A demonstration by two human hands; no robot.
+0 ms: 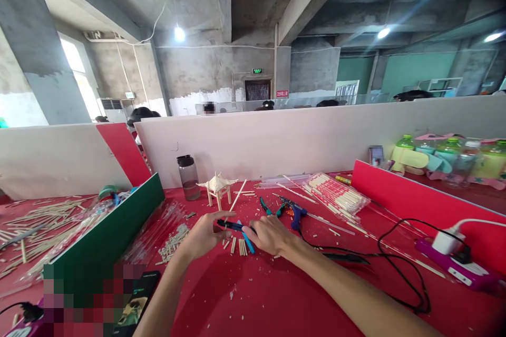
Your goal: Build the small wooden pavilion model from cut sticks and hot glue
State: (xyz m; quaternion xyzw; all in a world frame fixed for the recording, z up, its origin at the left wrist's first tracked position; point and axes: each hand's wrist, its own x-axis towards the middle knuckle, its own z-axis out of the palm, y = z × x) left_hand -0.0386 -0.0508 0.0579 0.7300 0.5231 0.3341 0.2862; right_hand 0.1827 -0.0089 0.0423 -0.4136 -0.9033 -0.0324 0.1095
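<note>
My right hand [269, 233] is wrapped round the handles of blue pliers [248, 240], whose dark jaws point left. Close to those jaws, my left hand [206, 233] has its fingers curled round a thin wooden stick [238, 195] that slants up and to the right. Short cut sticks [239, 246] lie in a row just below the pliers. Behind my hands stands a small pavilion model [217, 187] made of sticks. Where the stick meets the jaws is too small to make out.
A dark bottle [188, 178] stands left of the model. Right of my hands are a blue glue gun [297, 214], green-handled pliers [272, 207], bundled sticks [336, 195] and black cables [395, 253]. Green [110, 237] and red [419, 210] dividers flank the table.
</note>
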